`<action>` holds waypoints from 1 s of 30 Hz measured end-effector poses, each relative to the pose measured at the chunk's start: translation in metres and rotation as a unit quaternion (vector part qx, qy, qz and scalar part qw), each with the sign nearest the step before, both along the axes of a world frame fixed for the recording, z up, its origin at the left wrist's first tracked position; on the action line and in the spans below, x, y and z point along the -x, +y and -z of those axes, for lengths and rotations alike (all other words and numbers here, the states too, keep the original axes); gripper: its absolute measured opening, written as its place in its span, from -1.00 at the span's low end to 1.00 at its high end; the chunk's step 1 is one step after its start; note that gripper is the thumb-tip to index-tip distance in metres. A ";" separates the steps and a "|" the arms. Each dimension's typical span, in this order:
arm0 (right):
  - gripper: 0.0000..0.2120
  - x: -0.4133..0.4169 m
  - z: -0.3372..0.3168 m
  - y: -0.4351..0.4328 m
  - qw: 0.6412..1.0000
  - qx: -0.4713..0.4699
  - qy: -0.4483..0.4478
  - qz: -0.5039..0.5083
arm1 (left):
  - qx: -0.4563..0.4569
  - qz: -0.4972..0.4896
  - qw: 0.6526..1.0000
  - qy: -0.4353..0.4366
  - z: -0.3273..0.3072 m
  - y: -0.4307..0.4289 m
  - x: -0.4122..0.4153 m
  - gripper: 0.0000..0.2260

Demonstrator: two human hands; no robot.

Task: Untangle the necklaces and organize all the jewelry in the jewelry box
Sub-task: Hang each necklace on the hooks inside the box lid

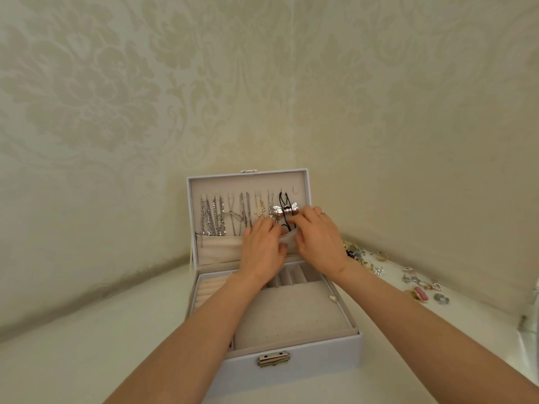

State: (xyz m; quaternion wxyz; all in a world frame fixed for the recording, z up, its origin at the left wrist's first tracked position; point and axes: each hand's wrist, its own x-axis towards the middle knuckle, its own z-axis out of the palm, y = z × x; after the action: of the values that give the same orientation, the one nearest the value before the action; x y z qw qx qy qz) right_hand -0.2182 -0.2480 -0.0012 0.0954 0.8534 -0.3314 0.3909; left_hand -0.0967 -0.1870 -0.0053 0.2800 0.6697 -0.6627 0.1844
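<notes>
The left hand (261, 247), fingers curled, pinches the lip of the beige fabric pocket (218, 247) in the upright lid of the white jewelry box (291, 371). Just above and between both hands hangs the black cord necklace with silver leaf pendants (285, 210), its long axis vertical and its tail dropping toward the pocket mouth. The right hand (319, 242), nearer the cord, pinches the same lip, perhaps the cord too.

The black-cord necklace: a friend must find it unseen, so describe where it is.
In the open jewelry box, look at the row hanging inside the raised lid. The black-cord necklace is rightmost; only it has a dark cord, the rest are metal chains.
</notes>
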 end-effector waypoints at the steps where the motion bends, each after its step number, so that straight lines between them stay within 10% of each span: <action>1: -0.72 0.000 0.001 0.000 1.000 -0.002 0.011 0.003 | 0.000 0.002 1.000 0.000 -0.001 0.000 0.000 -0.76; 22: -0.72 0.014 0.002 0.014 0.996 -0.050 -0.059 -0.053 | 0.066 -0.025 0.997 0.024 -0.013 0.009 0.004 -0.84; 30: -0.79 0.027 -0.006 0.045 0.988 -0.138 -0.006 -0.063 | -0.049 0.055 0.992 0.102 -0.009 0.058 0.015 -0.93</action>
State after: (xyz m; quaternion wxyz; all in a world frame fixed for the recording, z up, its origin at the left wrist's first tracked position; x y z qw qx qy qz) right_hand -0.2448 -0.2032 0.0050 -0.0504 0.8752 -0.3286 0.3515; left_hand -0.1118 -0.1293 0.0034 0.3229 0.6606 -0.6744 0.0672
